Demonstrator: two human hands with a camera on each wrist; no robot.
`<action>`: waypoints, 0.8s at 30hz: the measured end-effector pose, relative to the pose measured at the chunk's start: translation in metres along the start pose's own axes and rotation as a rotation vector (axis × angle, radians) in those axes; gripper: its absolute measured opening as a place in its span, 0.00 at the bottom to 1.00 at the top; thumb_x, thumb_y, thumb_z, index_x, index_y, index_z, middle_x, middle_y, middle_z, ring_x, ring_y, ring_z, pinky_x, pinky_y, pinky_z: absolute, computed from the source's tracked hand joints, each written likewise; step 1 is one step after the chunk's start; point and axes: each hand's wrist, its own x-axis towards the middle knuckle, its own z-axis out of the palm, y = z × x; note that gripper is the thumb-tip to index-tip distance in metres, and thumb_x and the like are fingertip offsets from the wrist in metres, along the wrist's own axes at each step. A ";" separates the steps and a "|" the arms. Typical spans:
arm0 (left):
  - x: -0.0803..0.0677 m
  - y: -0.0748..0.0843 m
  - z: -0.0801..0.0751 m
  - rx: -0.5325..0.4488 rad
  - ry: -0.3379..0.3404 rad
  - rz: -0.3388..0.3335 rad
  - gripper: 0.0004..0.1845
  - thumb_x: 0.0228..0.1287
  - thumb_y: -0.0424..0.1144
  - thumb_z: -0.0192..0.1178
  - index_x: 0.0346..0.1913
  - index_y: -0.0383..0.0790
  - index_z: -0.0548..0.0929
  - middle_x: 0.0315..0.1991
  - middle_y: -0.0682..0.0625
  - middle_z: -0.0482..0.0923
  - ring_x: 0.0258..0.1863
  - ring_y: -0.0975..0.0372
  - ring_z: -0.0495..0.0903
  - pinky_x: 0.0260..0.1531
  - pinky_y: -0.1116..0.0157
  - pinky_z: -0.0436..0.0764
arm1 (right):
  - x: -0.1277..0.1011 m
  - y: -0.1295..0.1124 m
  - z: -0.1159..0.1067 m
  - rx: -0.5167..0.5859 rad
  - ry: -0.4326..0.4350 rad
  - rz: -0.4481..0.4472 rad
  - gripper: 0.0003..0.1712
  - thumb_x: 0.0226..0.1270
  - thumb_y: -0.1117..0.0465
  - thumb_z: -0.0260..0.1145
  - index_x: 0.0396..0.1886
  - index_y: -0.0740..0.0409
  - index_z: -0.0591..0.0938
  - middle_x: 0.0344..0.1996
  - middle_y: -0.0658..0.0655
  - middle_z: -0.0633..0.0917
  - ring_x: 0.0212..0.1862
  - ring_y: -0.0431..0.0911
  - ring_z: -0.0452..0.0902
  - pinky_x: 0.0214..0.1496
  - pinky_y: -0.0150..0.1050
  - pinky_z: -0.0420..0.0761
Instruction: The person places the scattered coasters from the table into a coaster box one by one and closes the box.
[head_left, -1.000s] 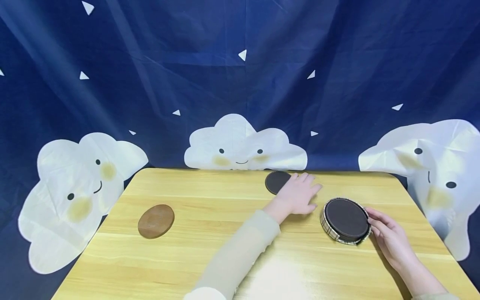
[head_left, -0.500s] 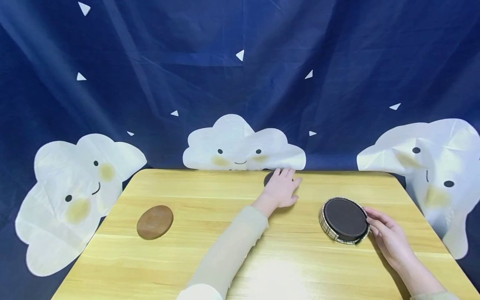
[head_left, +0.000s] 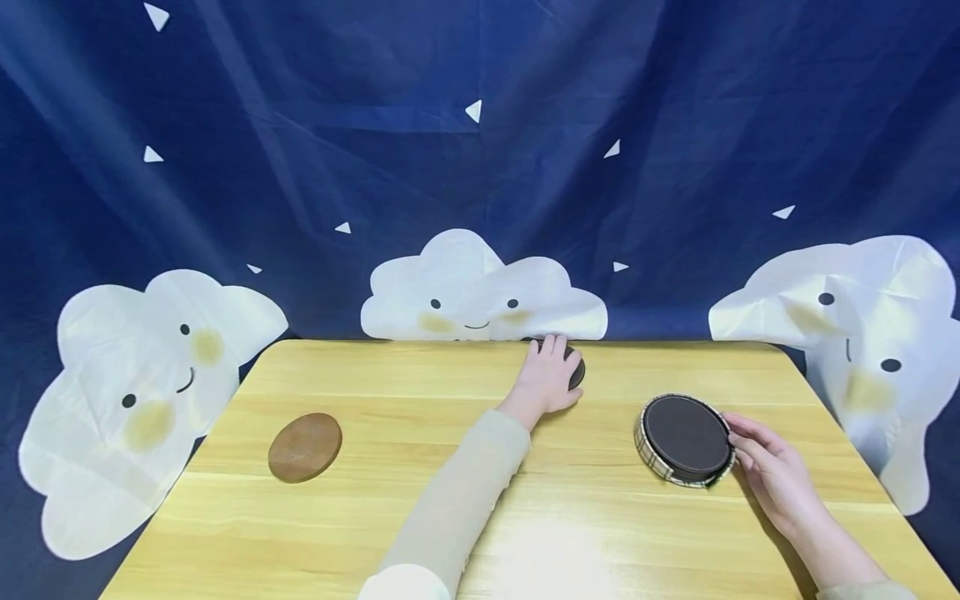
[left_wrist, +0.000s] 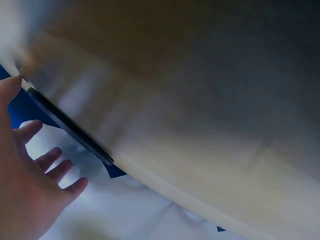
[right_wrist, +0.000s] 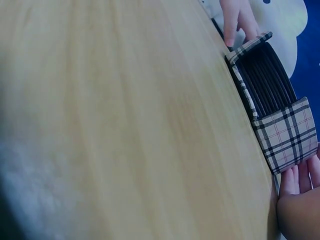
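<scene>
The dark round coaster (head_left: 576, 371) lies flat at the far edge of the wooden surface (head_left: 420, 483), close under the middle cloud cutout (head_left: 480, 292) on the blue backdrop (head_left: 480, 125); being a disc, it has no long axis that shows, and only its right rim peeks out from beneath the left hand (head_left: 550, 377). In the left wrist view the coaster (left_wrist: 70, 127) appears as a thin dark strip seen edge-on along the surface's rim, its face level with the wood. The left hand covers it from above, fingers extended and laid together over the disc with the tips at its far edge; whether the thumb hooks under the rim cannot be told. The left wrist view shows those fingers (left_wrist: 47, 160) spread and fairly straight. To the right and nearer the person stands a round plaid holder (head_left: 684, 440) with a stack of dark coasters (right_wrist: 267, 82) in it, their edges visible through the gap in its side wall. The right hand (head_left: 772, 467) rests against the holder's right side, fingers loosely extended and touching the plaid wall, not wrapped round it. Well apart, on the left part of the surface, lies a brown round coaster (head_left: 305, 447), flat and alone.
</scene>
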 end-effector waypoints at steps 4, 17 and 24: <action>0.001 0.001 0.000 0.000 -0.016 -0.035 0.39 0.71 0.71 0.54 0.78 0.58 0.68 0.77 0.46 0.65 0.76 0.52 0.65 0.72 0.51 0.69 | 0.001 0.000 0.001 0.006 -0.007 0.001 0.30 0.80 0.79 0.45 0.56 0.53 0.89 0.51 0.45 0.91 0.51 0.34 0.86 0.54 0.24 0.81; 0.011 -0.001 0.010 -0.106 -0.158 -0.080 0.40 0.75 0.72 0.49 0.83 0.60 0.61 0.77 0.45 0.64 0.76 0.51 0.66 0.71 0.50 0.72 | 0.001 0.001 0.002 0.007 -0.027 -0.019 0.30 0.80 0.80 0.45 0.57 0.54 0.89 0.51 0.46 0.91 0.51 0.34 0.86 0.53 0.25 0.81; 0.009 0.000 0.009 -0.094 -0.132 -0.069 0.38 0.74 0.72 0.50 0.81 0.62 0.64 0.74 0.44 0.67 0.74 0.51 0.68 0.69 0.52 0.73 | 0.000 0.001 0.000 0.014 -0.018 -0.010 0.30 0.80 0.80 0.45 0.56 0.54 0.89 0.51 0.46 0.91 0.50 0.34 0.86 0.53 0.25 0.81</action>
